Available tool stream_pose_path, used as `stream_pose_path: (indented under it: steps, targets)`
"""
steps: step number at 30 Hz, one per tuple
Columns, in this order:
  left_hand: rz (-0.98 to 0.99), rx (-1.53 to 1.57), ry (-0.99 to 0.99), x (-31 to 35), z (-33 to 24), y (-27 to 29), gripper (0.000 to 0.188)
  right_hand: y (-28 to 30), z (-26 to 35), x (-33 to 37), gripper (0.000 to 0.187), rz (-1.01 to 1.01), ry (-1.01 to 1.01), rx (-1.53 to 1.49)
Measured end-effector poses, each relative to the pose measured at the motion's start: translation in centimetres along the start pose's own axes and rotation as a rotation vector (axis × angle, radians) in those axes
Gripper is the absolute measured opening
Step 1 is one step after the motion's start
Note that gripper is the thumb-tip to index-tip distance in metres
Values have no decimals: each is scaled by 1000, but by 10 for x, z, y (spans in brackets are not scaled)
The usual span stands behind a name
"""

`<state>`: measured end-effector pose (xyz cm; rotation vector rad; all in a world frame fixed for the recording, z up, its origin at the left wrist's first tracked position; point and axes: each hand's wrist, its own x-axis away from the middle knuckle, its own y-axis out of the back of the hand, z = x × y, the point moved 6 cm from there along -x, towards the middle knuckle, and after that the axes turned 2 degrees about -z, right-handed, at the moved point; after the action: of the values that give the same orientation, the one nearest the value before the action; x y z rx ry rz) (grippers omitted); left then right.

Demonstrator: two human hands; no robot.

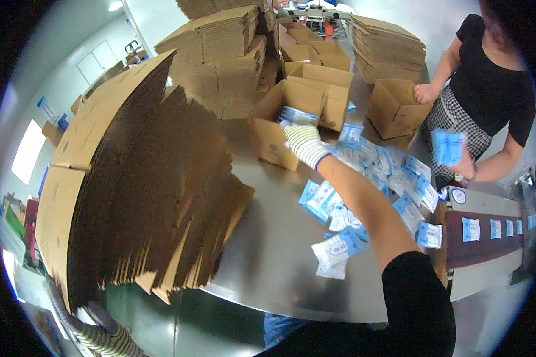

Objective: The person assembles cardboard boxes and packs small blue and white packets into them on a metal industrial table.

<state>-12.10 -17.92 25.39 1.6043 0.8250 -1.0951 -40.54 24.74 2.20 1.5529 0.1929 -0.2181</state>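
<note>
My right hand (pixel 307 144), in a white glove with yellow and dark stripes, reaches into an open cardboard carton (pixel 274 143). Its fingers are closed at several blue-and-white packets (pixel 298 116) inside, though the fingertips are partly hidden. At the lower left, my left hand (pixel 98 330) wears a similar striped glove. Its thumb and fingers lie on either side of the bottom corner of a flattened carton (pixel 62 220), at the near end of a tall leaning stack. Loose blue-and-white packets (pixel 372 157) lie heaped beside and beneath my right forearm on the metal table (pixel 262 256).
Opposite, at the right, a co-worker's hand (pixel 455 154) holds blue packets, the other resting on an open carton (pixel 399 113). A conveyor (pixel 482 250) carries spaced packets at the right. More open cartons (pixel 330 56) and flat carton stacks (pixel 387 50) stand behind.
</note>
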Motion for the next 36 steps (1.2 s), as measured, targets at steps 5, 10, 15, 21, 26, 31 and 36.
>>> stream_pose_path:
  steps: [5, 10, 15, 21, 26, 31, 36]
  targets:
    - [-84, -276, -333, -26, -33, -16, 27, -15, -62, -71, 35, -384, -81, 323]
    - [-136, -299, -232, -30, -34, -11, 22, -32, 22, -14, 49, -200, 278, 316]
    - [-60, 267, 87, -6, 4, -10, 42, -35, 70, 216, 81, 304, 608, -213]
    - [-125, 113, -459, -11, -63, 15, 33, -62, 46, 362, 66, -115, 777, -430]
    - [-146, 328, -512, -1, -129, 42, 38, -70, -16, 276, 53, -76, 516, -107]
    - [-203, 592, -33, -22, -129, 65, 50, -90, -83, 186, 42, 247, -53, -189]
    - [132, 759, 242, 30, -77, 9, 51, 46, -92, 218, 48, -507, -255, -2020]
